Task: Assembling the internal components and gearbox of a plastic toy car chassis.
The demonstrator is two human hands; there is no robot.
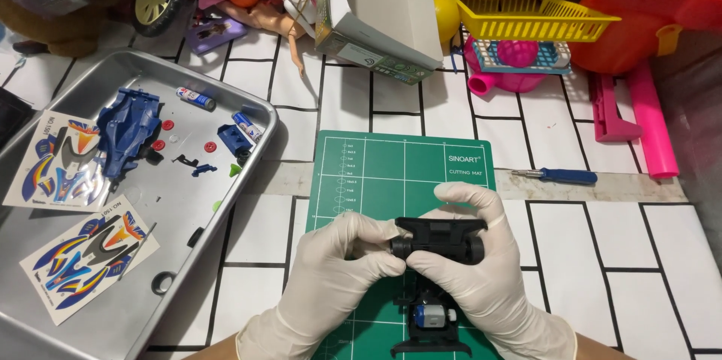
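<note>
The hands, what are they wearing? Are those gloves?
Yes. Both the left hand and the right hand wear thin, off-white, stretchy gloves that fit tightly and wrinkle at the knuckles and wrists. The gloves are plain, with no markings or patterns. Each ends in a cuff just past the wrist, and no sleeves show beyond the cuffs at the bottom edge of the picture.

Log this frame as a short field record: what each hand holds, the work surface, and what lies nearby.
left hand: gloved, pinching a black wheel on the chassis
right hand: gloved, gripping the black toy car chassis
surface: green cutting mat
left side: metal tray with blue car body, sticker sheets, batteries
right side: blue-handled screwdriver
</note>
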